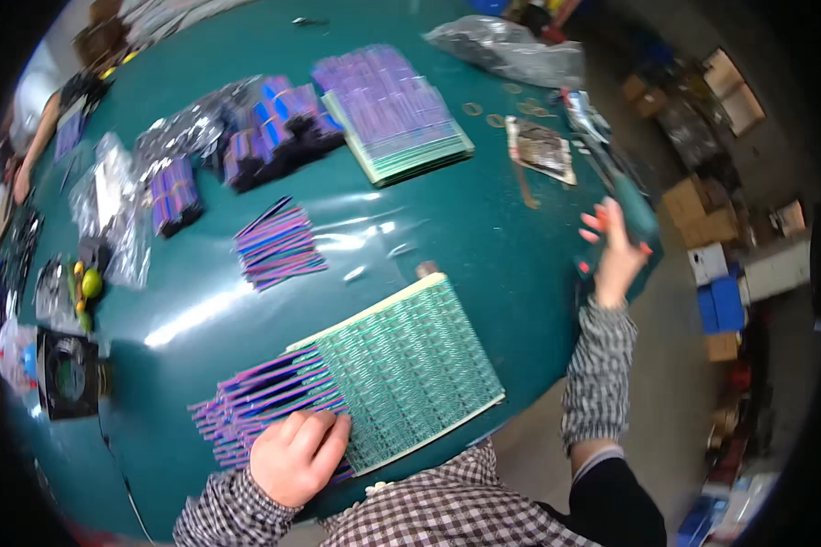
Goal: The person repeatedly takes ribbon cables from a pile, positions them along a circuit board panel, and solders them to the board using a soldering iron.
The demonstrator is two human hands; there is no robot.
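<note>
A green panel (410, 365) with rows of small fittings and a pale edge lies before me. Thin purple-and-blue strips (274, 392) stick out past its left side, side by side. My left hand (299, 456) is closed over the strips near the panel's lower left edge, fingers curled together. Away to the right, at the table's edge, my right hand (616, 255) is closed around a green hand tool (634, 208) with orange parts. The tool's exact kind is unclear.
Loose strips (281, 246) lie beyond the panel. Farther back are a panel stack (397, 109), strip bundles (278, 128), plastic bags (511, 53) and rubber bands (495, 120). At left stands a black boxy device (67, 374) with a cable. Another person's arm (41, 137) reaches in at far left.
</note>
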